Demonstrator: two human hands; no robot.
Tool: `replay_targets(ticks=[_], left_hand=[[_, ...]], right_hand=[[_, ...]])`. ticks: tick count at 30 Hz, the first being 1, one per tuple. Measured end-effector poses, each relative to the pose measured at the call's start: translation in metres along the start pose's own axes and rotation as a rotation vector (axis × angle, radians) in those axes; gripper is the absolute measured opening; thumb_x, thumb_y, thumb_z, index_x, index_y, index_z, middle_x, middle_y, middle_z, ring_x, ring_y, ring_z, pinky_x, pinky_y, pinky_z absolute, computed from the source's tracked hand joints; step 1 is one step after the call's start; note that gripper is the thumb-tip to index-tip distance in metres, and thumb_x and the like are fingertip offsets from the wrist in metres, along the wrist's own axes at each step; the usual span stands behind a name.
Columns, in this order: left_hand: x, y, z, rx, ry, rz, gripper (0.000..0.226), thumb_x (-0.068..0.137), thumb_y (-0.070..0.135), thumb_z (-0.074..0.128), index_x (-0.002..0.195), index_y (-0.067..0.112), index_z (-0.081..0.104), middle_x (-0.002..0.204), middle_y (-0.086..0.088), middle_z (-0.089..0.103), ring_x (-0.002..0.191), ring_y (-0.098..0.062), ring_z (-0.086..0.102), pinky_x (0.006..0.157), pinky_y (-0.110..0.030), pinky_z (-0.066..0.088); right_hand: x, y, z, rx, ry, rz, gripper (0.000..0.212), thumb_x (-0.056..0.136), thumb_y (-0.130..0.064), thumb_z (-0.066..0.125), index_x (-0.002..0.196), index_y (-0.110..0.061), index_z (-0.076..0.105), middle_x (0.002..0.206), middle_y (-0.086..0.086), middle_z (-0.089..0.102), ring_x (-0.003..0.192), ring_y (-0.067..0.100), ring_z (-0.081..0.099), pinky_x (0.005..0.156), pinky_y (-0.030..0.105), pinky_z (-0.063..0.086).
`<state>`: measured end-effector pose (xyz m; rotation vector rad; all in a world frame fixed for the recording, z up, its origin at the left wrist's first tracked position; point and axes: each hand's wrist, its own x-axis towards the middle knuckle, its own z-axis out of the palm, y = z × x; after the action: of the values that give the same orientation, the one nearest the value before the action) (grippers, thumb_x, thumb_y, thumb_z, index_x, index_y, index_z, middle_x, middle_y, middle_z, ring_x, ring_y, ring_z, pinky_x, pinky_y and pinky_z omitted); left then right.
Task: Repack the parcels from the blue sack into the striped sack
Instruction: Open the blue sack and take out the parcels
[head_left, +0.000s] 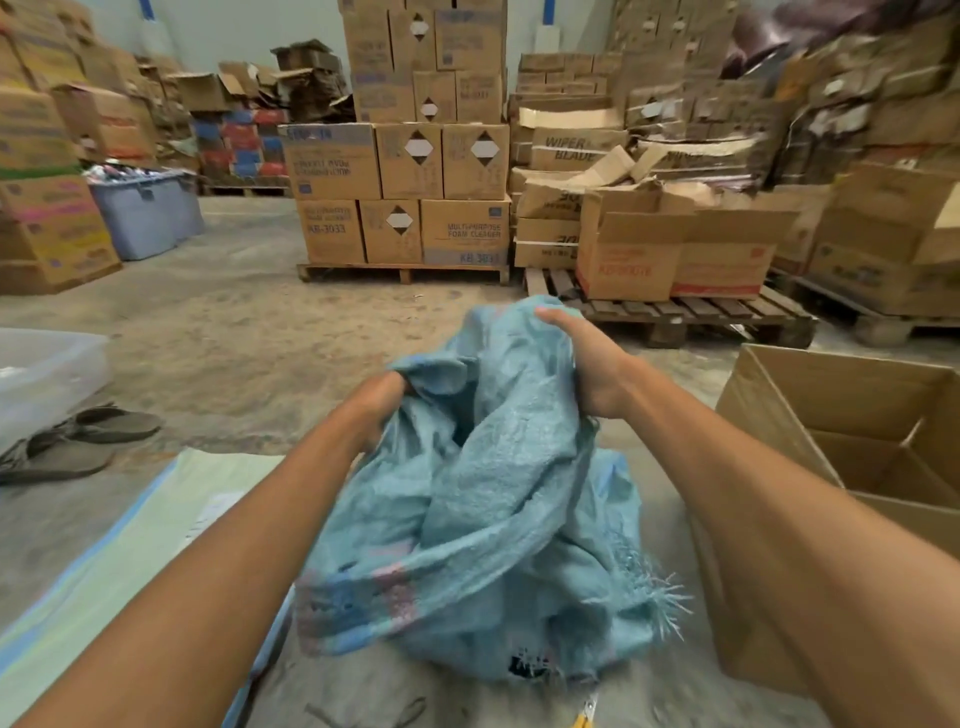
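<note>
We are gripping the blue sack with both hands. Our right hand is clenching a raised fold of the weave, and our left hand is curling into the bunched cloth lower down, its fingers buried there. The sack is slumping on the concrete floor just below the hands, with no parcels showing. The striped sack is lying flat to our left, passing under our left arm, its length running away from us, so the left hand is nearer it.

Bare floor is seen ahead-left; an open box crowds the right, pallets block farther ahead.
</note>
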<state>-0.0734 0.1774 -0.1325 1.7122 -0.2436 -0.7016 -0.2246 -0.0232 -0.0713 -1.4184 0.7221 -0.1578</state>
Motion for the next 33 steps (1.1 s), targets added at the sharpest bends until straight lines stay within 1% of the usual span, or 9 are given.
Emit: replay_targets(ticks=[2, 4, 7, 11, 18, 23, 27, 30, 33], left_hand=[[0.005, 0.013, -0.002, -0.261, 0.039, -0.063, 0.035, 0.097, 0.023, 0.041, 0.111, 0.001, 0.066, 0.093, -0.021, 0.070, 0.081, -0.032, 0.067, 0.064, -0.038, 0.058], [0.008, 0.025, 0.000, -0.421, 0.079, -0.076, 0.033, 0.101, 0.025, 0.038, 0.093, 0.004, 0.062, 0.079, -0.016, 0.065, 0.071, -0.026, 0.061, 0.052, -0.031, 0.056], [0.006, 0.038, 0.004, -0.474, 0.096, -0.093, 0.033, 0.103, 0.025, 0.041, 0.085, 0.005, 0.060, 0.074, -0.015, 0.063, 0.068, -0.024, 0.056, 0.056, -0.032, 0.054], [-0.007, 0.030, -0.023, -0.334, 0.025, -0.151, 0.031, 0.096, 0.032, 0.052, 0.106, 0.008, 0.069, 0.105, -0.017, 0.072, 0.087, -0.031, 0.066, 0.082, -0.040, 0.055], [-0.055, -0.026, -0.120, -0.267, 0.180, -0.254, 0.025, 0.096, 0.020, 0.045, 0.097, 0.004, 0.065, 0.071, -0.017, 0.073, 0.050, -0.030, 0.069, 0.046, -0.045, 0.058], [-0.042, -0.011, -0.105, -0.223, 0.094, -0.129, 0.031, 0.090, 0.017, 0.056, 0.117, 0.004, 0.065, 0.122, -0.019, 0.067, 0.096, -0.032, 0.072, 0.097, -0.048, 0.049], [-0.019, 0.001, -0.058, -0.207, 0.083, 0.047, 0.073, 0.069, 0.007, 0.080, 0.134, 0.014, 0.050, 0.130, -0.023, 0.060, 0.110, -0.037, 0.065, 0.083, -0.047, 0.057], [-0.012, 0.006, -0.030, 0.297, 0.227, 0.310, 0.130, 0.054, 0.014, 0.092, 0.151, 0.037, 0.008, 0.147, -0.017, 0.036, 0.128, -0.040, 0.046, 0.102, -0.057, 0.043], [-0.015, 0.009, -0.012, 1.316, -0.045, 0.487, 0.149, 0.046, 0.038, 0.093, 0.152, 0.042, -0.012, 0.159, 0.002, -0.019, 0.149, -0.028, -0.015, 0.121, -0.054, 0.000]], right_hand=[[-0.006, 0.003, 0.005, -0.239, 0.003, -0.075, 0.154, 0.032, -0.077, 0.086, 0.156, -0.030, 0.008, 0.151, 0.007, 0.043, 0.128, 0.032, 0.053, 0.106, 0.053, 0.044], [-0.016, 0.013, 0.015, -0.498, -0.120, -0.056, 0.157, 0.041, -0.072, 0.087, 0.158, -0.023, -0.006, 0.161, 0.006, 0.026, 0.138, 0.032, 0.043, 0.111, 0.050, 0.039], [-0.020, 0.024, 0.022, -0.502, -0.253, 0.068, 0.072, 0.078, -0.033, 0.083, 0.137, -0.007, 0.052, 0.131, 0.014, 0.064, 0.116, 0.032, 0.064, 0.102, 0.051, 0.051], [-0.015, 0.031, -0.024, -0.208, -0.165, 0.082, 0.017, 0.089, 0.006, 0.051, 0.096, -0.001, 0.064, 0.089, 0.015, 0.070, 0.081, 0.026, 0.069, 0.083, 0.040, 0.059], [-0.015, 0.069, -0.138, 0.190, 0.354, 0.304, 0.026, 0.098, -0.025, 0.054, 0.085, -0.007, 0.066, 0.064, 0.013, 0.072, 0.066, 0.026, 0.070, 0.056, 0.039, 0.060], [-0.018, 0.037, -0.085, 0.226, 0.199, 0.224, 0.029, 0.087, -0.026, 0.062, 0.109, -0.010, 0.070, 0.104, 0.013, 0.072, 0.100, 0.029, 0.068, 0.087, 0.043, 0.056], [0.028, 0.030, -0.036, 0.359, 0.168, 0.044, 0.084, 0.052, -0.039, 0.078, 0.130, -0.021, 0.052, 0.126, 0.011, 0.062, 0.101, 0.033, 0.067, 0.088, 0.054, 0.051], [0.030, 0.021, -0.001, 0.369, 0.269, -0.129, 0.096, 0.049, -0.047, 0.087, 0.131, -0.030, 0.040, 0.116, 0.008, 0.056, 0.098, 0.029, 0.063, 0.085, 0.048, 0.056], [-0.006, 0.015, 0.026, 0.147, 0.291, -0.221, 0.048, 0.073, -0.010, 0.072, 0.116, -0.018, 0.052, 0.109, 0.009, 0.059, 0.091, 0.025, 0.061, 0.085, 0.044, 0.058]])
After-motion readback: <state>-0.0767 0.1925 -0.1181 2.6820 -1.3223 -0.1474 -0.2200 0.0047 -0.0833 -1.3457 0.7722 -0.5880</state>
